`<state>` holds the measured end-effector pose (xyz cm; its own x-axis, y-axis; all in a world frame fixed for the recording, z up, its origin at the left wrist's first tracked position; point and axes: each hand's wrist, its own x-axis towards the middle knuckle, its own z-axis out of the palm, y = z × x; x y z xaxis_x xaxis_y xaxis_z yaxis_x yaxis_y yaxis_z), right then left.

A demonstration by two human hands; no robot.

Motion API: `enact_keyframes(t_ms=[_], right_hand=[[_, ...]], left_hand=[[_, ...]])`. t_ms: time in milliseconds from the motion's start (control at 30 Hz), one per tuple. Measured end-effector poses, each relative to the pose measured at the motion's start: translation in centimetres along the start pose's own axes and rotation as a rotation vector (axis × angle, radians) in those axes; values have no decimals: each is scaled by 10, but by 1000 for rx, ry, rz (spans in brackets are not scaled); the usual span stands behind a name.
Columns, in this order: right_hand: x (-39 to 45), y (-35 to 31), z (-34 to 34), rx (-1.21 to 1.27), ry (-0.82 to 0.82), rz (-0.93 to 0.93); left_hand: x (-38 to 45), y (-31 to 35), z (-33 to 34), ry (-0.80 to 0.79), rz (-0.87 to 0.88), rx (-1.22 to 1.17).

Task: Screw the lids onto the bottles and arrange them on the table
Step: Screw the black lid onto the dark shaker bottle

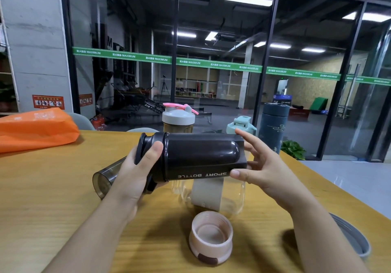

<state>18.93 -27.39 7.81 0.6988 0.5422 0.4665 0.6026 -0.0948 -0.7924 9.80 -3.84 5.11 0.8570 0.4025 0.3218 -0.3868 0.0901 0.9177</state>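
Holding the black sport bottle (201, 158) sideways in mid-frame, above the wooden surface (53, 188), the left hand (135, 173) has its grip curled round the lid end, thumb on top. The right hand (260, 162) is at the bottle's base w/ fingers spread, fingertips touching it. Below, center: a clear bottle (211, 194) lying down and a pink lid (210, 235) turned open side up. Upper center: a shaker w/ pink-white lid (178, 118), a mint-lid bottle (241, 125), a dark blue flask (274, 126). Orange bag (36, 127) at left.
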Motion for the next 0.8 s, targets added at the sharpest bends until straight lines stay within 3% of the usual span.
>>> enact_keyframes(t_ms=[333, 800], right_hand=[[0, 1, 1, -67, 95, -28], [-1, -10, 8, -56, 171, 123]], left_hand=[[1, 0, -3, -22, 6, -20], [-4, 3, 2, -42, 158, 50]])
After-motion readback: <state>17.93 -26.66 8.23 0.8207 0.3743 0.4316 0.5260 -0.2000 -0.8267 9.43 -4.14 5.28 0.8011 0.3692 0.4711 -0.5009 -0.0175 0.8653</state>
